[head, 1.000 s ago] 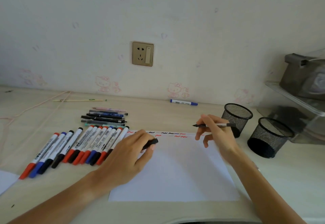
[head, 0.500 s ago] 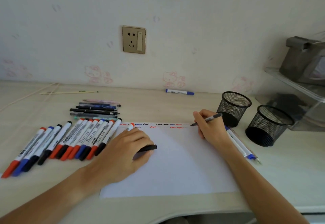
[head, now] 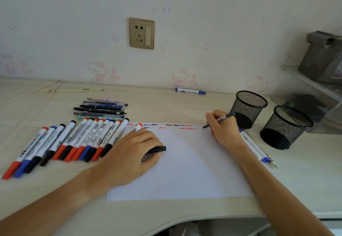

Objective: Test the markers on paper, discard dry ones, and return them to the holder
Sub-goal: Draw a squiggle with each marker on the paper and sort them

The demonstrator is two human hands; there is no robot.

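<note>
A white sheet of paper (head: pixel 185 165) lies on the desk, with red, blue and black squiggles along its top edge. My right hand (head: pixel 223 130) grips a thin grey pen (head: pixel 220 119), tip down at the paper's top right corner. My left hand (head: pixel 129 154) rests on the paper's left side and pinches a black pen cap (head: pixel 156 149). A row of several capped whiteboard markers (head: pixel 74 139) lies left of the paper. Two black mesh holders (head: pixel 248 108) (head: pixel 286 126) stand at the right.
A stack of thin pens (head: pixel 100 109) lies behind the marker row. A blue marker (head: pixel 190 91) sits by the wall. Two pens (head: pixel 253 147) lie beside the paper under my right wrist. A clear shelf unit (head: pixel 318 87) stands far right. A pencil (head: pixel 72 90) lies back left.
My right hand has lowered the pen from mid-air down to the paper's top right corner. My left hand stays on the paper with the cap.
</note>
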